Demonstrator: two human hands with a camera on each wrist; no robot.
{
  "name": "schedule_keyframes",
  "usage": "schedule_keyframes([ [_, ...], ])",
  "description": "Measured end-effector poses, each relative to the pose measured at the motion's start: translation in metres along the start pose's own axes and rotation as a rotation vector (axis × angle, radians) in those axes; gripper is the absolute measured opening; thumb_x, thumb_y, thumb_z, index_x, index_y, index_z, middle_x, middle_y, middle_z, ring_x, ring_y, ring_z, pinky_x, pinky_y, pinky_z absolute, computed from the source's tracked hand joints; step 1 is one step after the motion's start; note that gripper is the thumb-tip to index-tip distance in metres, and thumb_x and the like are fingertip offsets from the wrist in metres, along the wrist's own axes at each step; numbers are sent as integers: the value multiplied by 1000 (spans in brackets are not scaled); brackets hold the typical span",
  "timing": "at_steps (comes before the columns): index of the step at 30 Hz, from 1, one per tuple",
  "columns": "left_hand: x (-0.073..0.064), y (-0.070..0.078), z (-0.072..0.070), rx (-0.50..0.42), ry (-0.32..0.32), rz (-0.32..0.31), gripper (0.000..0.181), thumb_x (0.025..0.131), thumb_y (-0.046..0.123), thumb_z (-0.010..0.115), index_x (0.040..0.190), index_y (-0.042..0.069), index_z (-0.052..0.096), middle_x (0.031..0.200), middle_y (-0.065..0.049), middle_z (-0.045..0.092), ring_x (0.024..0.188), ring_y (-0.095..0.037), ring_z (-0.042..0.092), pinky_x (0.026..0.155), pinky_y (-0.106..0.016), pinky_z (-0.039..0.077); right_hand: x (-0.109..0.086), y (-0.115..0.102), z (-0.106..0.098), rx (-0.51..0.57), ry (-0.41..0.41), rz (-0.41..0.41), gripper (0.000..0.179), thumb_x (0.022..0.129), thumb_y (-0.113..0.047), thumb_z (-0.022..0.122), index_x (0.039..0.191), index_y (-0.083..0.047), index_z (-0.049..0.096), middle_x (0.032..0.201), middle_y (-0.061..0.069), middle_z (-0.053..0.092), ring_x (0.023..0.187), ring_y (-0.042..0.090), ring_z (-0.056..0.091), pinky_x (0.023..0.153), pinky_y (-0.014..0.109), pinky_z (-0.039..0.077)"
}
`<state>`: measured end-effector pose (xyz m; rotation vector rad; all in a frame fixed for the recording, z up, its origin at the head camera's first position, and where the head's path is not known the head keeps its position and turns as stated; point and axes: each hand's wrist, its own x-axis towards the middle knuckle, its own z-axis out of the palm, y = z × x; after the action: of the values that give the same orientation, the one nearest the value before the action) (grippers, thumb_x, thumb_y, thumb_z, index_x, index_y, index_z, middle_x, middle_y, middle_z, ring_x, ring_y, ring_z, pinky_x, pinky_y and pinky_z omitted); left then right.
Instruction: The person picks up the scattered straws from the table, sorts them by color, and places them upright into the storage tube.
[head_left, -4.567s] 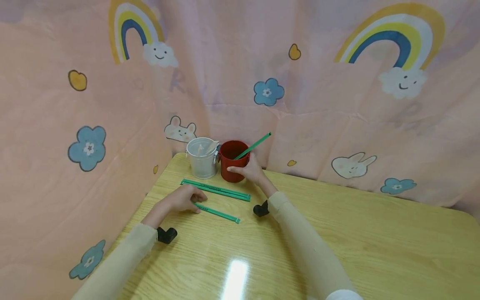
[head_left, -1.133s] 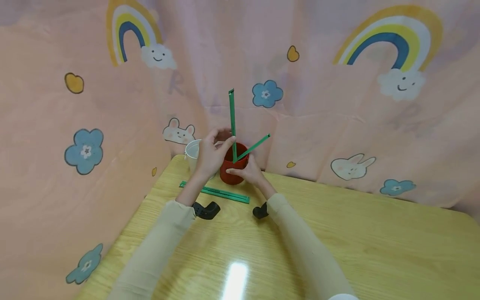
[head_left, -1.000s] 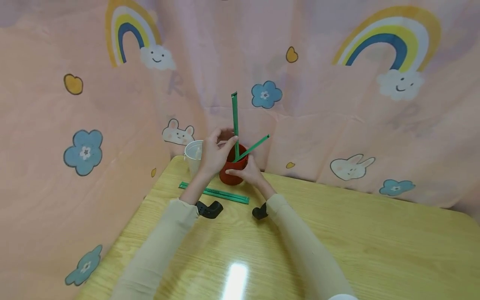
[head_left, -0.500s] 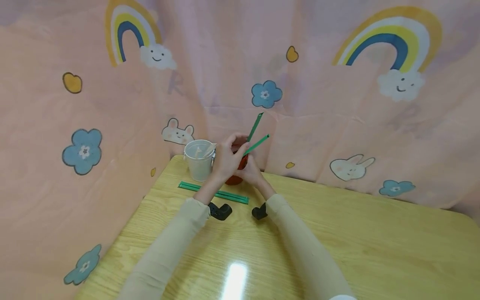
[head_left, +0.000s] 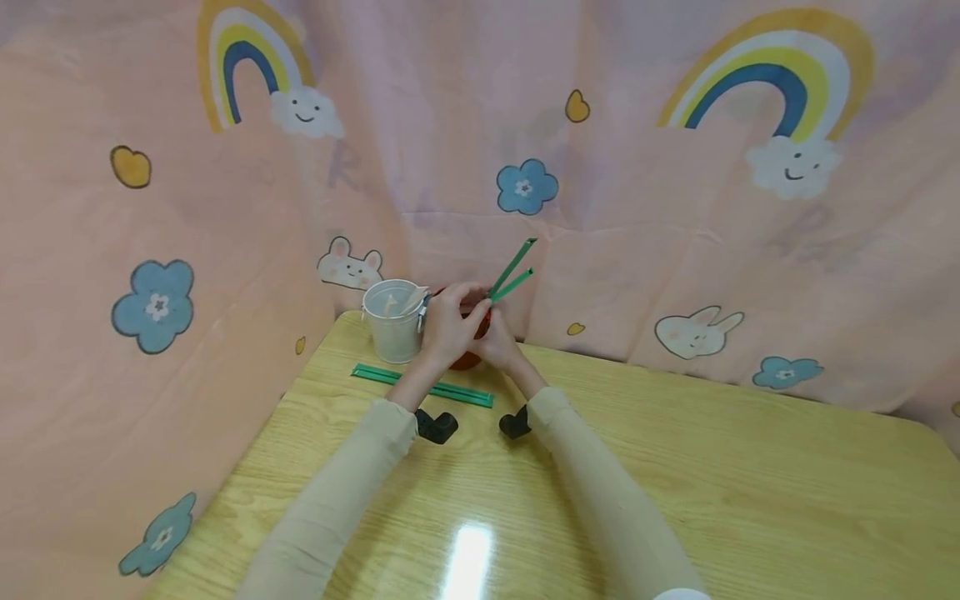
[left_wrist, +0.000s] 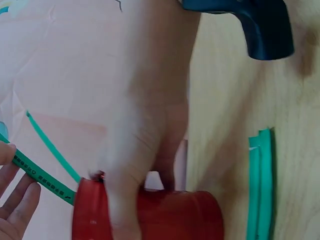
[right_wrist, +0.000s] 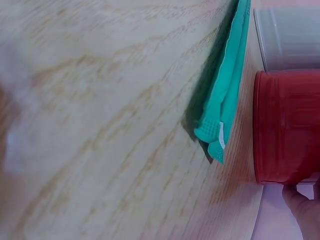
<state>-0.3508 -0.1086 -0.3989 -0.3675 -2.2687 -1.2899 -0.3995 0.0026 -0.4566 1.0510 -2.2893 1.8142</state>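
My left hand (head_left: 452,323) is at the mouth of a small red bucket (head_left: 467,362), pinching a long, slim green packet (head_left: 516,265) with black print. The packet slants up to the right, its lower end in the bucket. A second green packet (head_left: 517,284) leans out of the bucket just below it. My right hand (head_left: 498,340) grips the red bucket's right side; in the left wrist view, its thumb lies along the bucket (left_wrist: 180,215). From the head, my left hand hides much of the bucket. Fingers of the left hand (left_wrist: 20,205) show beside the packet (left_wrist: 42,177).
A whitish metal bucket (head_left: 396,337) holding pale wooden pieces stands left of the red one. Two more green packets (head_left: 465,394) lie side by side on the wooden table (head_left: 675,500) in front. A patterned pink cloth (head_left: 442,150) hangs behind and at the left.
My left hand has carried a packet up from the table to the red bucket, first upright, then lowered and tilted to the right. My right hand has stayed on the bucket.
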Motion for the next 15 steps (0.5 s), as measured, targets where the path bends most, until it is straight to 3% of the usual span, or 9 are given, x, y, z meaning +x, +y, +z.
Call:
schedule_keyframes([
  [5,-3,-10,2,38,-13,-16,23,90,9,66,111,2,70,104,-13,70,95,-23,68,84,-32,58,1,-2,0,-4,-12,33,53,77,9,69,125,14,46,121,30,56,112,40,55,104,44,44],
  [15,-7,-22,5,129,-38,-23,22,89,12,68,110,8,72,104,-9,72,95,-22,69,83,-33,57,-1,-7,0,-19,-2,75,56,78,7,70,125,12,42,120,30,56,113,41,53,105,48,42],
])
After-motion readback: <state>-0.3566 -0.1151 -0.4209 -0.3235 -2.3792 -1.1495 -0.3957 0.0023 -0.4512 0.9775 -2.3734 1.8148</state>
